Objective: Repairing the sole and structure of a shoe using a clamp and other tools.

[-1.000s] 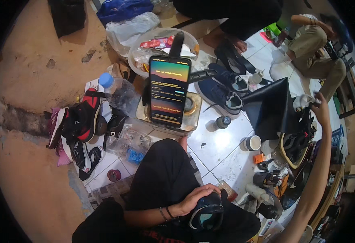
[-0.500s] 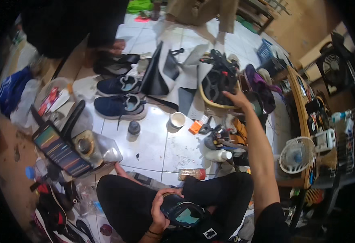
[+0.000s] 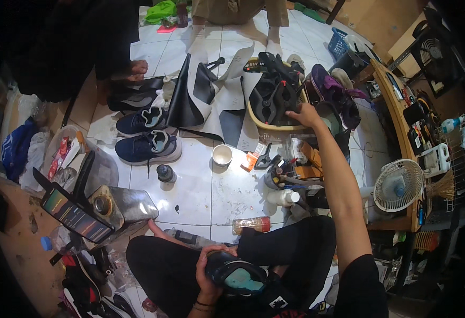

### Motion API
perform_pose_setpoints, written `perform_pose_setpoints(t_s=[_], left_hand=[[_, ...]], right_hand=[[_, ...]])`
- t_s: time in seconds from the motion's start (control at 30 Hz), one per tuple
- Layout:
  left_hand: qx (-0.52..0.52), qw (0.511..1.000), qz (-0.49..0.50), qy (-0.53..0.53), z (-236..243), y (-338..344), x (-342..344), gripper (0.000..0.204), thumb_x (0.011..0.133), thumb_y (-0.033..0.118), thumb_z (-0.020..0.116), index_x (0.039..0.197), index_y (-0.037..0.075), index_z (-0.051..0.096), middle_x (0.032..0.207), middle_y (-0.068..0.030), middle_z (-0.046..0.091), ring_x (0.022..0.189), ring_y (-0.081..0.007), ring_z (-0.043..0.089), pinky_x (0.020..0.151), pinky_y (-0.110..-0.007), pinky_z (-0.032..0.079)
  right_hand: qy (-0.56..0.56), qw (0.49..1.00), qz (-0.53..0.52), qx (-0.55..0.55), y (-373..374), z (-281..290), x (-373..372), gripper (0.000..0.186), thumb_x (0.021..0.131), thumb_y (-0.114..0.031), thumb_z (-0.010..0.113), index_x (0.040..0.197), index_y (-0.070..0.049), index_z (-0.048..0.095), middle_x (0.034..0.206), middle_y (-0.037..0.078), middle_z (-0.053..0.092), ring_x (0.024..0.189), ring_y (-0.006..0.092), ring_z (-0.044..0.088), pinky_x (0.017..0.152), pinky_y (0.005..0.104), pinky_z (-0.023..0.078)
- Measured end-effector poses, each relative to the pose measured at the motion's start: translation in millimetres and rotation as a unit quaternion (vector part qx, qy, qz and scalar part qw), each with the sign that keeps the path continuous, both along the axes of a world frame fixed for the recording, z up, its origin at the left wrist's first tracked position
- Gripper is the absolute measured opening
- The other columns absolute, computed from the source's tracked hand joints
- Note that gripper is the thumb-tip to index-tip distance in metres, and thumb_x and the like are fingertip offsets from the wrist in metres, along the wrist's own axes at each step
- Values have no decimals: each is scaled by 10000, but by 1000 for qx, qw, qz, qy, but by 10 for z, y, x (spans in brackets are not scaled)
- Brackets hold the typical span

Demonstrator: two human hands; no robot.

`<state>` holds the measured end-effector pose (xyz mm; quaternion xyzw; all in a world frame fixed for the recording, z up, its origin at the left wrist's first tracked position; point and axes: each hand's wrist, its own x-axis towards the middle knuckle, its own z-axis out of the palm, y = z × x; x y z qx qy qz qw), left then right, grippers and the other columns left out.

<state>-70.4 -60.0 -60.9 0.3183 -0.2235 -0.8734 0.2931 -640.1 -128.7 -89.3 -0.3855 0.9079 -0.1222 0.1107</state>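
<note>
The left hand (image 3: 211,270) grips a dark shoe (image 3: 237,276) on the lap (image 3: 296,267), so holding it seems settled. The right hand (image 3: 307,115) is at the yellow basket (image 3: 275,126) of black clamps (image 3: 266,107); whether it grips one I cannot tell. None appears lifted clear yet.

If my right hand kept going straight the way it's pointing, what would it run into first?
Most likely the black clamps in the yellow basket. Your right hand may already be touching one; depth is unclear there.
</note>
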Motion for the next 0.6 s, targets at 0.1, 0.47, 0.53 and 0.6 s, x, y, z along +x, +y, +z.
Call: perform_pose_setpoints(t_s=[0.1, 0.47, 0.53, 0.6], left_hand=[[-1, 1000, 3, 0, 14, 13, 15, 474, 1015, 443, 410, 1184, 19, 539, 1118, -189, 572, 1032, -366, 623, 927, -514, 546], [-18, 1000, -2, -21, 31, 7, 13, 498, 1010, 459, 396, 1176, 8, 529, 1109, -190, 562, 1036, -365, 623, 927, -521, 544], [-11, 1000, 1, -13, 24, 17, 15, 504, 1008, 463, 397, 1174, 6, 530, 1105, -191, 564, 1034, -367, 624, 926, -522, 544], [-3, 1000, 5, -15, 14, 22, 14, 510, 1005, 466, 404, 1174, 2, 532, 1101, -194, 569, 1029, -371, 625, 916, -523, 548]], right_hand=[[-6, 999, 1, -53, -14, 54, 1, 652, 847, -522, 795, 1096, 73, 705, 1000, 267, 736, 970, 389, 723, 868, 446, 546], [106, 992, 52, -34, -50, 936, -280, 576, 945, -496, 693, 1182, 29, 716, 978, 289, 716, 968, 440, 703, 851, 476, 540], [92, 995, 45, 9, -46, 989, -344, 588, 944, -499, 693, 1200, 30, 710, 978, 293, 713, 960, 435, 707, 851, 474, 543], [90, 991, 75, 72, -52, 997, -400, 558, 943, -501, 691, 1223, -18, 717, 983, 282, 718, 960, 437, 704, 857, 477, 549]])
